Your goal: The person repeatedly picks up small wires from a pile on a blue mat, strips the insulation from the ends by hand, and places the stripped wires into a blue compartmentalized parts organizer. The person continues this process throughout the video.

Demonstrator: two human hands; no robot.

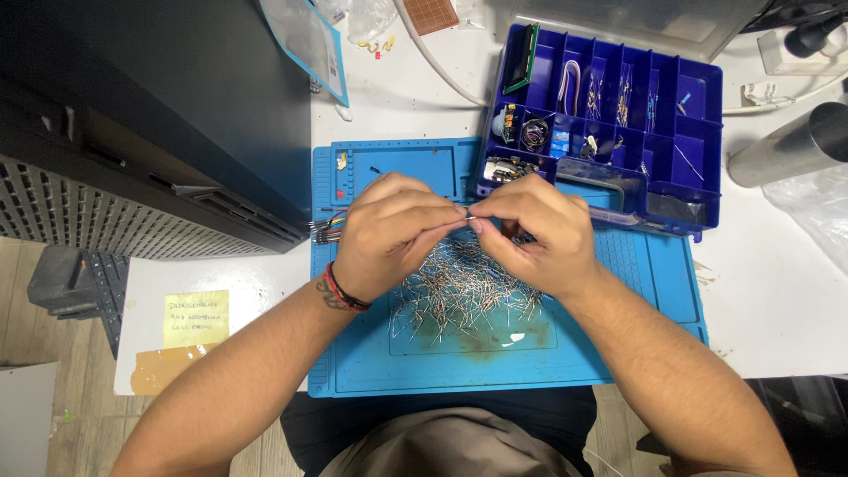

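Observation:
Over a blue work mat (636, 291), my left hand (389, 234) and my right hand (534, 234) meet fingertip to fingertip. Between them they pinch one small wire-legged component (469, 218), each hand on one end. Under the hands lies a loose pile of several similar thin-legged components (459, 296), spread across the mat's middle. A bundle of coloured jumper wires (327, 230) pokes out at the mat's left edge, beside my left hand.
A dark blue compartment box (698, 168) holding small electronic parts stands at the back right, overlapping the mat. A black case (159, 124) fills the left. A metal cylinder (786, 146) lies far right. A yellow note (196, 318) is stuck on the white table.

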